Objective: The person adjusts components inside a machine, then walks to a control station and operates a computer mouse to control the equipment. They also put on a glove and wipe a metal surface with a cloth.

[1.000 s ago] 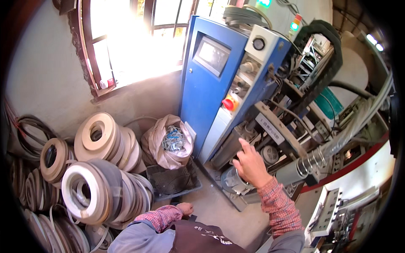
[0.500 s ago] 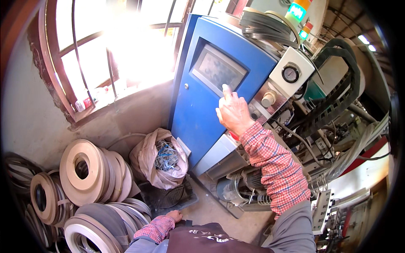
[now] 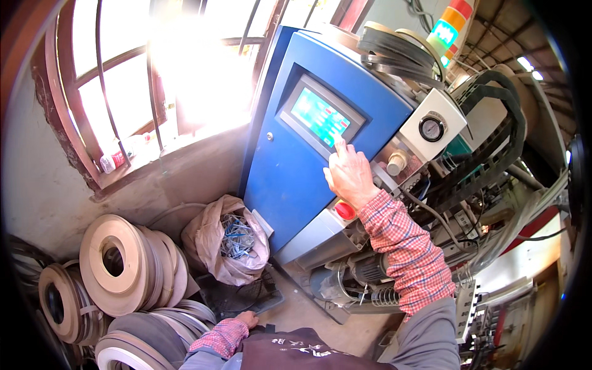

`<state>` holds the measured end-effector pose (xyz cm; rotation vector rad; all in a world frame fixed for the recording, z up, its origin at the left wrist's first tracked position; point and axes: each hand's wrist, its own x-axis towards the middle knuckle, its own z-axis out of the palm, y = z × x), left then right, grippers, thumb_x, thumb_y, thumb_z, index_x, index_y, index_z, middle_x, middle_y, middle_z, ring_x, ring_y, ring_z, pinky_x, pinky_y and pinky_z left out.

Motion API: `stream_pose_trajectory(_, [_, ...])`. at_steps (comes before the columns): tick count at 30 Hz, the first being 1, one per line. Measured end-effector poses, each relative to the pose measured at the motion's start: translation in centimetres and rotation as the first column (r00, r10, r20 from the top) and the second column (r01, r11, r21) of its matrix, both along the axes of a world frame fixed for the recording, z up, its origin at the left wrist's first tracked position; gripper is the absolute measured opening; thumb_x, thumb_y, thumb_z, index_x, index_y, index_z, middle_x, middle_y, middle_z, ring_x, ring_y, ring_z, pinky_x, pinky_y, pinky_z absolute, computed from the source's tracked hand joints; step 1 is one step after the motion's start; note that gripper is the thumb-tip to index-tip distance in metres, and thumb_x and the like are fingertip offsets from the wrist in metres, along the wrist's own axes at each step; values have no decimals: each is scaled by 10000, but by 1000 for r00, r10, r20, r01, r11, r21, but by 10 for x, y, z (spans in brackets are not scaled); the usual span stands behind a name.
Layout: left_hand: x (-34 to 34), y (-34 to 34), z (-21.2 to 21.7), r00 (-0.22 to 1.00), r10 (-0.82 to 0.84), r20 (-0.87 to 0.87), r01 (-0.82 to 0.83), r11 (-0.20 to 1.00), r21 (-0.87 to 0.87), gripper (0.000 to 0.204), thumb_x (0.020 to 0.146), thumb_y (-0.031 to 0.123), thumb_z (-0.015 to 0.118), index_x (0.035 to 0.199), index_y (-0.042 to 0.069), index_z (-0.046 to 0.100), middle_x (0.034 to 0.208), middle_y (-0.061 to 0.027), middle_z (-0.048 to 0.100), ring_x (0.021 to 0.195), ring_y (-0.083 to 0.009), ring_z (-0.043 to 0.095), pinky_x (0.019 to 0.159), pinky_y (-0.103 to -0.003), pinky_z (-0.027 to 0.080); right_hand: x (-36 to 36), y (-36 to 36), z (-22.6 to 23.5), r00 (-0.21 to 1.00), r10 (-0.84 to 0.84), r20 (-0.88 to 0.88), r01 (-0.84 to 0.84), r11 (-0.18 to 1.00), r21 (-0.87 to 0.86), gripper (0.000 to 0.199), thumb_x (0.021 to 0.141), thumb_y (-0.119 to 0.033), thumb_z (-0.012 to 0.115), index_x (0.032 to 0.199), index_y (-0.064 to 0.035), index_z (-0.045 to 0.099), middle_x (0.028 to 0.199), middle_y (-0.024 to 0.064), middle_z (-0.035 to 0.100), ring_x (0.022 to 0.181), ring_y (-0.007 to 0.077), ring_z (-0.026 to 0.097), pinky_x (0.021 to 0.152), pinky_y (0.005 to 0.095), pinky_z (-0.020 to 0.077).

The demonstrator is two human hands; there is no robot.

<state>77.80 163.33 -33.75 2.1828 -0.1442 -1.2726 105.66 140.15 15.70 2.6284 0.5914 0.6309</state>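
My right hand is raised to the blue machine cabinet, its index finger touching the lower right corner of the lit touch screen. The other fingers are curled and the hand holds nothing. Just below my wrist sits a red round button. My left hand hangs low beside my body, fingers loosely bent, holding nothing, close to the dark mesh tray on the floor.
Large rolls of edge banding lean by the wall at lower left. A plastic sack of blue scraps stands beside the cabinet. A white gauge box, cable chains and a signal light lie to the right. A window is behind.
My right hand rose from the machine's lower parts up to the screen, and its finger now touches the display. The view tilted upward and closer to the cabinet. My left hand stayed low.
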Motion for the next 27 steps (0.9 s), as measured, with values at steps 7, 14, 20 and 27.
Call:
stream_pose_trajectory(7, [0, -2, -5, 999, 21, 31, -21, 1000, 18, 455, 903, 368, 517, 1221, 101, 702, 1260, -213, 671, 1194, -405, 624, 1051, -486, 473, 1, 2, 1, 1000, 29, 7, -29, 997, 70, 270, 805, -202, 748, 882, 49, 684, 1316, 258, 508, 964, 307, 636, 737, 411, 562])
stream_pose_trajectory(14, [0, 2, 2, 998, 59, 31, -59, 998, -5, 438, 907, 366, 527, 1193, 90, 709, 1233, -215, 683, 1178, -407, 632, 1036, -489, 480, 10, 5, 4, 1000, 1, 18, -3, 993, 118, 277, 830, -176, 739, 907, 79, 662, 1370, 317, 430, 883, 337, 681, 724, 414, 606])
stream_pose_trajectory(20, [0, 3, -1, 998, 69, 8, -69, 997, 23, 463, 898, 374, 538, 1255, 129, 700, 1304, -206, 653, 1223, -400, 611, 1070, -486, 464, 16, 6, 5, 999, -43, 10, 41, 992, 116, 275, 852, -154, 696, 939, 104, 655, 1375, 354, 419, 904, 351, 691, 737, 418, 616])
stream_pose_trajectory(27, [-6, 6, 1, 991, 117, 63, -117, 993, -7, 442, 907, 380, 537, 1172, 75, 716, 1200, -240, 686, 1160, -419, 639, 1026, -492, 484, 12, 6, 3, 998, 53, 37, -59, 982, 177, 280, 847, -162, 708, 944, 93, 646, 1372, 326, 451, 949, 369, 670, 757, 421, 611])
